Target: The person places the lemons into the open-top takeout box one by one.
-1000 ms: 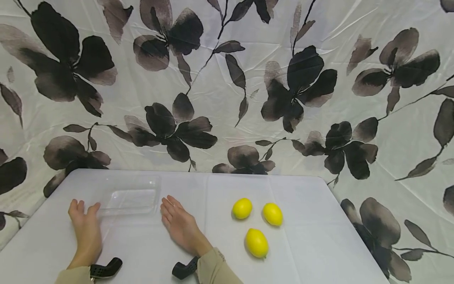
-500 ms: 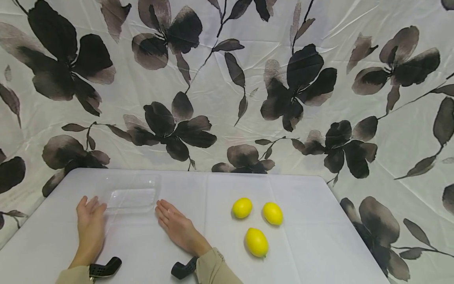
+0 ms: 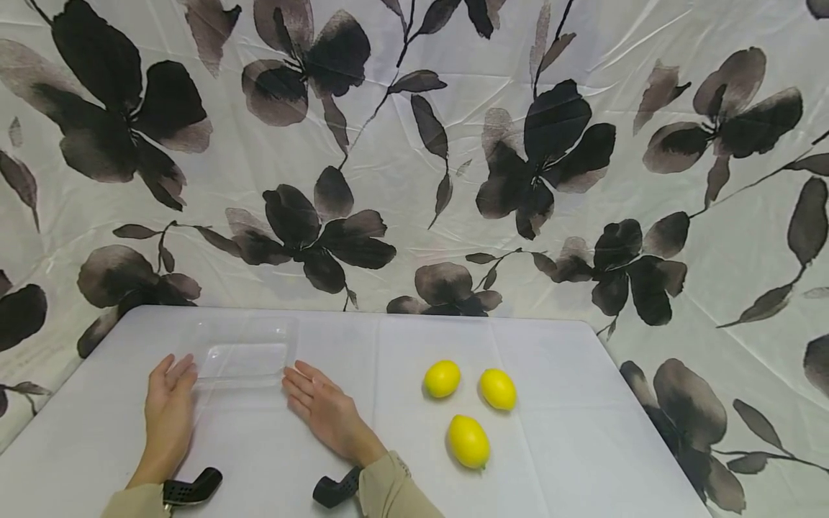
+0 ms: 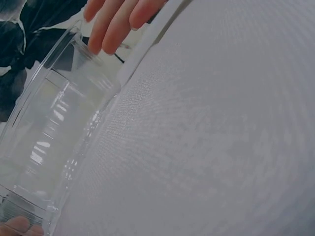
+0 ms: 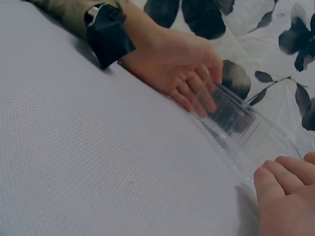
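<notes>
A clear, shallow plastic container [image 3: 246,360] sits on the white table toward the back left. At its left end is my left hand [image 3: 170,406], fingers extended and close together against the near-left corner. My right hand [image 3: 327,410] lies at the near-right corner, its fingers straight. The right wrist view shows the left hand [image 5: 184,71] partly behind the clear wall, with the right hand [image 5: 290,196] close to the other end. In the left wrist view the container [image 4: 49,128] spans between both hands' fingertips. Neither hand's fingers are curled round it.
Three yellow lemons [image 3: 469,442] lie on the right half of the white-covered table [image 3: 583,432]. A floral cloth [image 3: 414,158] hangs behind the table's back edge. Black devices [image 3: 193,488] are strapped at both wrists.
My left hand has moved right and in to the container's end. My right hand has shifted slightly left. The container has slid a little to the right. The lemons have stayed put.
</notes>
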A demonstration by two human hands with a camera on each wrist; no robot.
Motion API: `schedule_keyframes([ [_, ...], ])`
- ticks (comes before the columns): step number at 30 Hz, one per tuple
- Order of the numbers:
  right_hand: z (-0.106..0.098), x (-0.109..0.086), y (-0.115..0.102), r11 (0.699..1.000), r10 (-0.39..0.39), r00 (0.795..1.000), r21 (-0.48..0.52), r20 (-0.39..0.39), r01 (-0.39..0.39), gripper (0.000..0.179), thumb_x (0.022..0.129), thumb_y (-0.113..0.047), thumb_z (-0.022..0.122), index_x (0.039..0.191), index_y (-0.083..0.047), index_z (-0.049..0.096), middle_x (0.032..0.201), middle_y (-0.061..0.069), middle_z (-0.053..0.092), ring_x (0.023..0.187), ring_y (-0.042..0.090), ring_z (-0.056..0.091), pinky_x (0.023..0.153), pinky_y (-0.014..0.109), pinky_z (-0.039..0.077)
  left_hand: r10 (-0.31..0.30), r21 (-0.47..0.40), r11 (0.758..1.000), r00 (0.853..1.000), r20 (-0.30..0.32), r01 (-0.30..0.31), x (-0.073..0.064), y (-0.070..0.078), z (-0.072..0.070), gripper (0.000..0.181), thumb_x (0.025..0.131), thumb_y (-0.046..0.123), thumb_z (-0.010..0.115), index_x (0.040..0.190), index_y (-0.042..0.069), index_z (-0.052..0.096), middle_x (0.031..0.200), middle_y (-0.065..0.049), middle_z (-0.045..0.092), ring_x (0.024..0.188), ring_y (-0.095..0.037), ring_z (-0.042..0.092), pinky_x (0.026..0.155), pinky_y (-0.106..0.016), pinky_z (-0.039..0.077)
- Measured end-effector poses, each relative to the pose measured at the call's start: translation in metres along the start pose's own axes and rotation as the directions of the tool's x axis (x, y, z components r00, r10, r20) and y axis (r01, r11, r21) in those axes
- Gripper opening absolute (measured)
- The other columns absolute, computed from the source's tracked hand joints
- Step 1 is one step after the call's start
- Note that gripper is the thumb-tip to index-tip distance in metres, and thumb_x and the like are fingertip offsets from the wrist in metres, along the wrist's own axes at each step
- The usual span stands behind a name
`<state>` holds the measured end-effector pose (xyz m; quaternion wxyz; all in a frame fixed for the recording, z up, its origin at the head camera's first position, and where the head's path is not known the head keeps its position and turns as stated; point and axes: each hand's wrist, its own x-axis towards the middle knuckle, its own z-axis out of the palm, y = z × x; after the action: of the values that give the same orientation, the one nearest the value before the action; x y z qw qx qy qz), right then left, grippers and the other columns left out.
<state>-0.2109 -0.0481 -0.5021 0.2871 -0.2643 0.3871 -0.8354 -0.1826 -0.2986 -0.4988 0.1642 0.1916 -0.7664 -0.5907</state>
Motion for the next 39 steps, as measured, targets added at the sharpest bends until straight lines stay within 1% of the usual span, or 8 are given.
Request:
schedule_keyframes([
  [4, -0.0006, -0.0002, 0.0003, 1.0, 0.001, 1.0, 0.013, -0.025, -0.001, 0.069, 0.104, -0.032, 0.031, 0.154, 0.009, 0.007, 0.159, 0.03, 0.014, 0.149, 0.04, 0.013, 0.122, 0.045, 0.012, 0.008, 0.025, 1.0, 1.0, 0.003, -0.008, -0.0003, -0.0006, 0.0002, 0.064, 0.107, 0.036, 0.029, 0.16, 0.013, 0.002, 0.163, -0.014, 0.02, 0.15, -0.029, 0.017, 0.122, -0.046, 0.011],
  [10, 0.0003, 0.0001, -0.0011, 0.999, 0.015, 0.999, 0.034, -0.049, -0.013, 0.072, 0.105, -0.038, 0.03, 0.154, 0.009, 0.007, 0.159, 0.031, 0.012, 0.148, 0.041, 0.013, 0.122, 0.045, 0.012, 0.024, 0.031, 0.999, 1.0, 0.012, -0.024, -0.0002, -0.0009, 0.0006, 0.063, 0.107, 0.034, 0.03, 0.16, 0.012, 0.003, 0.161, -0.016, 0.025, 0.149, -0.03, 0.019, 0.122, -0.046, 0.011],
  [16, -0.0006, 0.0008, -0.0002, 1.0, 0.016, 0.997, 0.025, -0.071, -0.014, 0.074, 0.105, -0.042, 0.03, 0.154, 0.01, 0.01, 0.159, 0.032, 0.013, 0.148, 0.042, 0.015, 0.122, 0.045, 0.015, 0.039, 0.036, 0.999, 0.999, 0.023, -0.04, -0.0009, -0.0004, 0.0008, 0.064, 0.108, 0.035, 0.031, 0.16, 0.011, 0.004, 0.16, -0.018, 0.027, 0.148, -0.03, 0.02, 0.122, -0.045, 0.01],
  [20, -0.0007, 0.0009, -0.0001, 1.0, 0.019, 0.997, 0.015, -0.077, -0.018, 0.074, 0.105, -0.042, 0.029, 0.154, 0.01, 0.01, 0.159, 0.032, 0.013, 0.148, 0.043, 0.015, 0.122, 0.046, 0.014, 0.038, 0.039, 0.999, 0.999, 0.017, -0.039, -0.0016, 0.0, 0.0012, 0.063, 0.108, 0.034, 0.031, 0.16, 0.01, 0.005, 0.159, -0.017, 0.028, 0.148, -0.028, 0.021, 0.122, -0.043, 0.01],
  [25, 0.0003, 0.0005, -0.0016, 0.999, 0.04, 0.997, -0.011, -0.07, -0.041, 0.073, 0.105, -0.041, 0.027, 0.154, 0.011, 0.009, 0.16, 0.031, 0.012, 0.148, 0.041, 0.014, 0.122, 0.045, 0.014, 0.042, 0.047, 0.998, 0.999, 0.02, -0.043, -0.0011, -0.0007, 0.0011, 0.062, 0.108, 0.034, 0.03, 0.16, 0.01, 0.006, 0.16, -0.017, 0.028, 0.149, -0.028, 0.019, 0.122, -0.045, 0.009],
  [29, 0.0001, 0.001, -0.0019, 0.998, 0.056, 0.996, -0.033, -0.064, -0.058, 0.071, 0.106, -0.039, 0.023, 0.153, 0.012, 0.009, 0.16, 0.031, 0.012, 0.149, 0.041, 0.014, 0.122, 0.044, 0.013, 0.047, 0.059, 0.997, 0.999, 0.023, -0.048, -0.0011, -0.0007, 0.0011, 0.063, 0.107, 0.035, 0.031, 0.159, 0.009, 0.007, 0.159, -0.017, 0.03, 0.148, -0.03, 0.022, 0.122, -0.044, 0.012],
  [34, 0.0006, 0.0015, -0.0016, 0.996, 0.062, 0.996, -0.055, -0.069, -0.066, 0.07, 0.106, -0.036, 0.025, 0.152, 0.014, 0.01, 0.159, 0.031, 0.013, 0.149, 0.04, 0.014, 0.122, 0.043, 0.013, 0.054, 0.088, 0.995, 0.998, 0.013, -0.055, -0.0018, -0.0002, 0.0014, 0.061, 0.107, 0.034, 0.032, 0.159, 0.008, 0.012, 0.157, -0.017, 0.033, 0.146, -0.03, 0.027, 0.121, -0.042, 0.018],
  [39, 0.0013, 0.0013, -0.0011, 0.995, 0.067, 0.993, -0.069, -0.093, -0.074, 0.068, 0.106, -0.034, 0.029, 0.152, 0.014, 0.013, 0.159, 0.03, 0.015, 0.149, 0.039, 0.016, 0.122, 0.043, 0.014, 0.046, 0.106, 0.993, 0.999, -0.001, -0.045, -0.0009, -0.0002, 0.0015, 0.06, 0.107, 0.032, 0.03, 0.159, 0.008, 0.013, 0.158, -0.015, 0.032, 0.148, -0.029, 0.021, 0.122, -0.048, 0.013],
])
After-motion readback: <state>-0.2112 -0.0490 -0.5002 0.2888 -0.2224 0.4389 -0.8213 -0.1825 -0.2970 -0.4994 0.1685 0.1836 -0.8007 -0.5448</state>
